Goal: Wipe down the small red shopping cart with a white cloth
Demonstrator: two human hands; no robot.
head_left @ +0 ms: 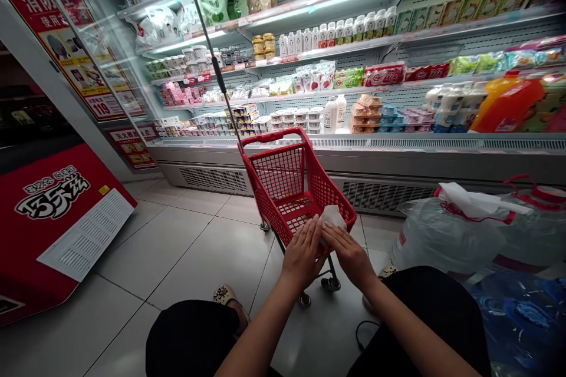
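A small red shopping cart [283, 182] with a grid basket stands right in front of me. At its near rim both hands meet over a crumpled white cloth [334, 216], which could be a tissue. My right hand [351, 250] has its fingers over the cloth, pressing it to the rim, and part of the cloth sticks out beyond the fingertips. My left hand [303, 250] lies close beside it, fingers stretched out and together, with the tips reaching over the rim. The palms and much of the cloth are hidden.
Behind the cart, a refrigerated display [309, 79] holds several rows of bottles, cups and packets. Large water bottles [446, 238] stand to my right, a blue one [526, 312] nearer. At left is a red freezer [57, 206]. A thin dark pole [216, 73] rises beside the cart.
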